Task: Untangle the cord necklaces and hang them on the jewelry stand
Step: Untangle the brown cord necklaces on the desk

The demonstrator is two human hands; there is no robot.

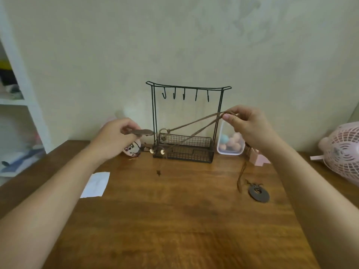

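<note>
jewelry stand (188, 87) back-centre on table (174, 220), against wall | container (230, 150) just right of stand | fan (342, 152) far right | paper (96, 184) front-left on table | disc necklace (259, 193) front-right | cord necklace (194, 122) stretches before stand, left hand (116, 140) to right hand (246, 125)

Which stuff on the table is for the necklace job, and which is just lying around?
For the job: jewelry stand, held cord necklace, second necklace on the table, left hand, right hand.
Just lying about: white paper, pink fan, clear box, pink block.
</note>
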